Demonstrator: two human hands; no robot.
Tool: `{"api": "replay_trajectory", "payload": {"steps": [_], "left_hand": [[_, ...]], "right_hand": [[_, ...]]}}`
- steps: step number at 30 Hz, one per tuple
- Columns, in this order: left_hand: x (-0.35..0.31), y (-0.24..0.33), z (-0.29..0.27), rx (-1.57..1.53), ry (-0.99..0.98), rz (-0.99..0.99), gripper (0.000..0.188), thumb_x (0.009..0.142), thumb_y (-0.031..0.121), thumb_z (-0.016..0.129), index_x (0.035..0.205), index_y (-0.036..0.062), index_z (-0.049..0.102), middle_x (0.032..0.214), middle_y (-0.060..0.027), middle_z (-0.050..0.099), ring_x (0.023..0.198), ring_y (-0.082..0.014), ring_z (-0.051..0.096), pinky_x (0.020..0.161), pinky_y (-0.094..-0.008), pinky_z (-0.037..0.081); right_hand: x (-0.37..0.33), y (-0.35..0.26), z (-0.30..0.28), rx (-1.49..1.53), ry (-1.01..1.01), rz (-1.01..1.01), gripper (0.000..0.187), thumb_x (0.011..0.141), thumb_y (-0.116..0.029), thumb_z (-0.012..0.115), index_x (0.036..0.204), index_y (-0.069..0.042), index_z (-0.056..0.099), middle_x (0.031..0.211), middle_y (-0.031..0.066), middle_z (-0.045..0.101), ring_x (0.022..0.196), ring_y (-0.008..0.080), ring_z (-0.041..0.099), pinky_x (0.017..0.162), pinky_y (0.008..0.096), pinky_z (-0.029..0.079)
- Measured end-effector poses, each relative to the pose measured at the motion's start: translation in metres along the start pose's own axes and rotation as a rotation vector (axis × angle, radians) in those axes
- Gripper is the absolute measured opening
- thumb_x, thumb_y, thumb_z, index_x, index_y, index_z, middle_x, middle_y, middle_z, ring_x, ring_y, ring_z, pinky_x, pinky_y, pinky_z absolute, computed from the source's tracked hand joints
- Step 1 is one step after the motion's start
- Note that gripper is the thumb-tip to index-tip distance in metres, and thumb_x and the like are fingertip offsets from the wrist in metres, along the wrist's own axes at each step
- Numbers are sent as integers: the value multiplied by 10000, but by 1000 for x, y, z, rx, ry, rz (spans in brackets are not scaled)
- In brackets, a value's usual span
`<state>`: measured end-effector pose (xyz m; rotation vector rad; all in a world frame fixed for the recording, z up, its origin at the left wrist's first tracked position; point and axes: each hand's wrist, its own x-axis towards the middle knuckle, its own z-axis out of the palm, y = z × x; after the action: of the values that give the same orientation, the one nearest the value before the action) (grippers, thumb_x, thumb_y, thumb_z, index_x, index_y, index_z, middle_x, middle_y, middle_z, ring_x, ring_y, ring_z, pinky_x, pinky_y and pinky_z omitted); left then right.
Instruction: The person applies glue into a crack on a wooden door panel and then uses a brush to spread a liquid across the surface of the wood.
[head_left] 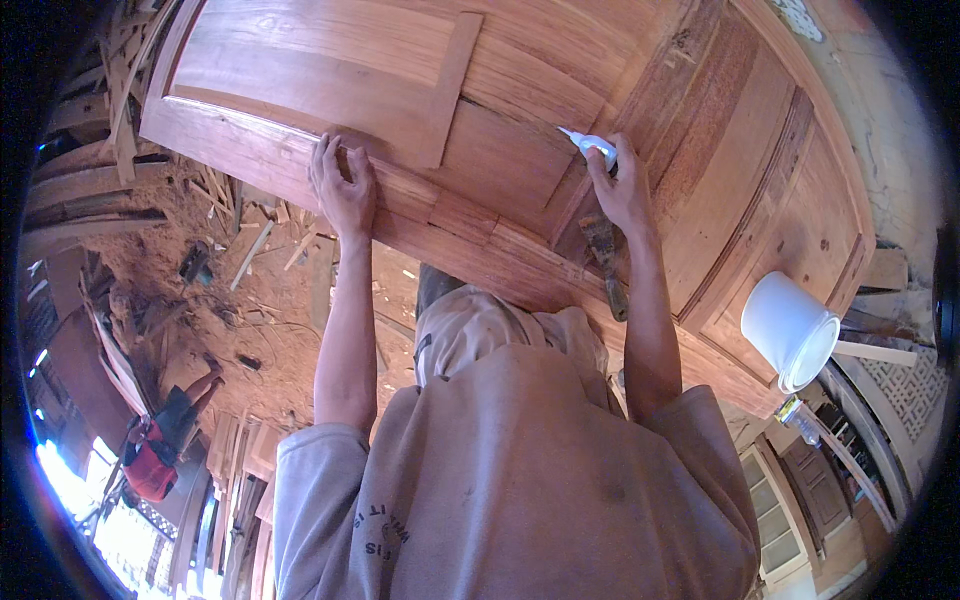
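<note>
A large reddish-brown wooden door with raised panels [390, 100] lies in front of me. In my right hand [622, 185] is a small white squeeze bottle [597, 150]. Its thin nozzle points left over a dark seam between two boards. My left hand [345, 187] rests on the door's near rail, fingers curved and apart, with nothing visible in them. A flat wooden strip [455, 90] lies across the panel between my hands. Beside my right forearm, a worn, dark tool with a wide head [603, 255], a scraper or a brush, lies on the door.
A white plastic bucket [785, 330] stands on the door's right end, with a small clear bottle [805, 428] near the corner. Sawdust and wood scraps [250, 330] cover the ground at left. Farther off at lower left is a person in a red top [152, 465].
</note>
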<state>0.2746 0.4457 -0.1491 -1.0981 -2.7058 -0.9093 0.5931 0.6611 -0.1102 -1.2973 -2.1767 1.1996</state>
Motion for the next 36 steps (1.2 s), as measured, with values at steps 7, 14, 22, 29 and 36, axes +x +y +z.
{"api": "replay_trajectory", "payload": {"steps": [7,14,22,29,36], "left_hand": [[0,1,0,7,5,4,408,912,296,659,1229,44,608,1370,-146,556,1320,-341,458,1124,-455,320],[0,1,-1,2,5,-7,395,902,289,665,1208,44,627,1367,-145,560,1328,-338,456,1128,-456,318],[-1,-2,2,25,4,-13,401,905,309,651,1206,44,636,1370,-136,563,1342,-329,446,1140,-458,303],[0,-3,3,33,6,-3,391,900,307,661,1201,58,640,1373,-131,565,1337,-318,456,1136,-458,303],[0,-1,1,26,3,-13,385,903,304,661,1203,64,641,1382,-123,559,1345,-311,451,1142,-468,289]], "right_hand": [[2,3,2,-16,-6,15,276,964,-305,619,1015,-40,558,832,165,622,736,282,625,643,395,477],[3,3,4,-35,-16,1,281,964,-311,621,1012,-41,558,833,171,629,735,287,632,646,407,482],[6,-6,5,-63,-8,-11,262,992,-275,585,969,-19,536,764,103,532,673,196,488,618,388,425],[9,-2,7,-35,-35,17,266,975,-298,609,1004,-43,540,780,154,600,675,267,594,612,401,467],[11,-8,11,-11,-17,-33,250,997,-255,585,972,-13,527,786,110,535,692,187,501,626,365,434]]}}
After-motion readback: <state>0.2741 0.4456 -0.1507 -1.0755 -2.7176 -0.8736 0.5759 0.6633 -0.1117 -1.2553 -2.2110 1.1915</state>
